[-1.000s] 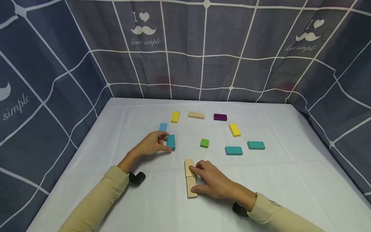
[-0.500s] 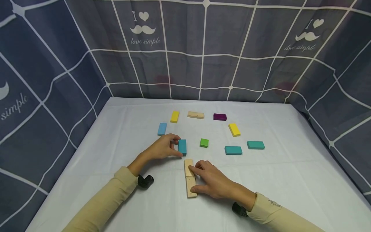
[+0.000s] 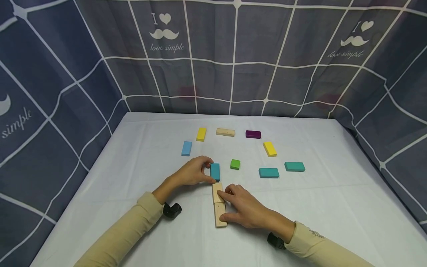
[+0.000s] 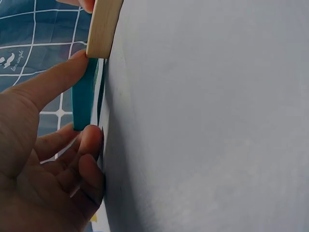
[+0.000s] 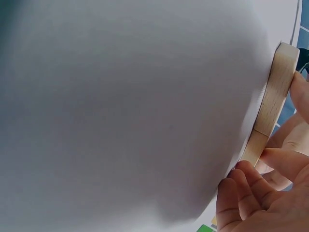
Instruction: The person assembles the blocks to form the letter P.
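Observation:
Between thumb and fingers, my left hand (image 3: 194, 172) pinches a blue block (image 3: 215, 171) by its two ends. The block lies in line with two plain wooden blocks, right at the far end of the farther wooden block (image 3: 217, 188). In the left wrist view my thumb is at the junction of the blue block (image 4: 83, 99) and the wood. My right hand (image 3: 248, 210) rests on the wooden pair, index finger on the farther block and thumb on the nearer wooden block (image 3: 219, 214). The right wrist view shows these two blocks end to end.
Farther back lie a light blue block (image 3: 186, 148), yellow blocks (image 3: 201, 134), a plain wooden block (image 3: 225, 132) and a purple block (image 3: 253, 134). A small green block (image 3: 235, 164) lies near the middle, teal blocks (image 3: 268, 172) to its right. Curtains (image 3: 213, 81) surround the white table.
My left hand has carried the blue block right and towards me, from beside the light blue block to the far end of the wooden pair. My right hand has stayed put.

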`<state>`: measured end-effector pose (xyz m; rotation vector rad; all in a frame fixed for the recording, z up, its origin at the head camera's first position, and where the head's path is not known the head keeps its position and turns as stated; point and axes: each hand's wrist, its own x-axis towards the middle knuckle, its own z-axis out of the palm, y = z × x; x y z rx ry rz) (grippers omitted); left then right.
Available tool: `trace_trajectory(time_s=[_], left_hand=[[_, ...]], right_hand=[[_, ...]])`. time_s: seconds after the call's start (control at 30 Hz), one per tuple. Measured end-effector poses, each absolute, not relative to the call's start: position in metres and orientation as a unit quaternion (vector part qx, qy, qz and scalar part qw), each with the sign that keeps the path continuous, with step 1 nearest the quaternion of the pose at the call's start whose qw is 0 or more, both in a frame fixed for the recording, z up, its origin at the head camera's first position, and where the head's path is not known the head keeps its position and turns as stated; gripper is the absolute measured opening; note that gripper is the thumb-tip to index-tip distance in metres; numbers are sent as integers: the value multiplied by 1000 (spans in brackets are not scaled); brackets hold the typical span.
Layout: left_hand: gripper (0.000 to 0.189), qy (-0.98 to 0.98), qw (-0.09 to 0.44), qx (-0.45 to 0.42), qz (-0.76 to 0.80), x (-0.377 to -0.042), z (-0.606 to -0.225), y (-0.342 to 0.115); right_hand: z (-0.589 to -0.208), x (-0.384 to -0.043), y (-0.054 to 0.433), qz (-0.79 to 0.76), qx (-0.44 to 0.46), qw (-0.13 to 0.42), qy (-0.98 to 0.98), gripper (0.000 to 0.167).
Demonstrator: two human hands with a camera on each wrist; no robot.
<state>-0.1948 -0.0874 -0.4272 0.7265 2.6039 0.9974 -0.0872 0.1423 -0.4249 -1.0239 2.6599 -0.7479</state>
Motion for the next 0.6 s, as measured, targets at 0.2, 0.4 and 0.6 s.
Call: trace_trajectory(time_s=[0.2,0.4,0.6], left_hand=[[68,896,142,250,337,-193,-426,-86],[69,895,149,253,337,-192,-425,-86],[65,888,152,252,353,-190,-426,-88]], right_hand=[[-424,-87,143,-253,-345,99,898,68],[-424,-88,142,-253,-346,97,898,69],[-425,-88,142,-252,-347,96,898,68]])
